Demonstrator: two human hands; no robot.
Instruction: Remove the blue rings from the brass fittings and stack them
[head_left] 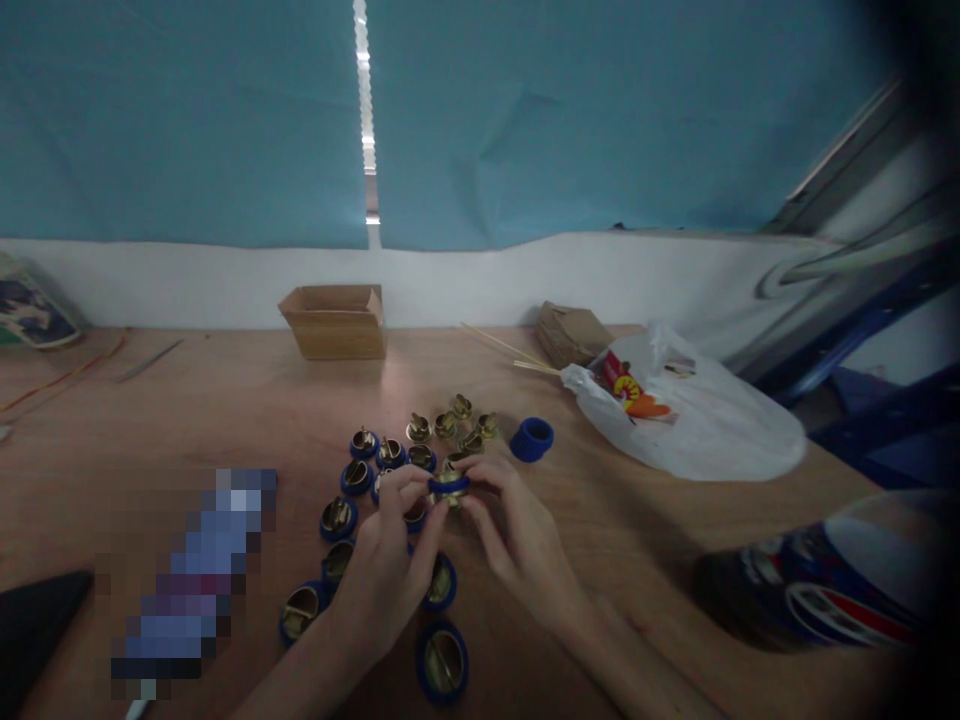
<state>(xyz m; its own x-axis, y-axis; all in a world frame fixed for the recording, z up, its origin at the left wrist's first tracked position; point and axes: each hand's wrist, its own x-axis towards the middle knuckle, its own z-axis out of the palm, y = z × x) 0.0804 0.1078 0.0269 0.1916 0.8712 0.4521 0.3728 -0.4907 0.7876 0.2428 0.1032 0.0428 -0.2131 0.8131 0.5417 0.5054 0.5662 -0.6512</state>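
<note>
Between my two hands is a small round brass-coloured metal piece with a blue ring [448, 486] about it. My left hand [390, 545] pinches its left side, and my right hand [517, 520] grips the right side with thumb and fingers. Around and under my left hand lie several finished-looking round pieces, brass with blue rims, such as a blue-rimmed piece [442, 662] in front. Behind my fingers sit several bare brass pieces [418, 428] without blue rims. A short stack of blue rings [532, 440] stands to the right of them.
A cardboard box [343, 335] stands at the back, with a brown paper packet [574, 335] farther right. A white plastic bag [705, 420] lies at the right, behind a large drink bottle [817, 580]. A blurred-out phone-like object [199, 580] rests at the left on the wooden table [247, 410].
</note>
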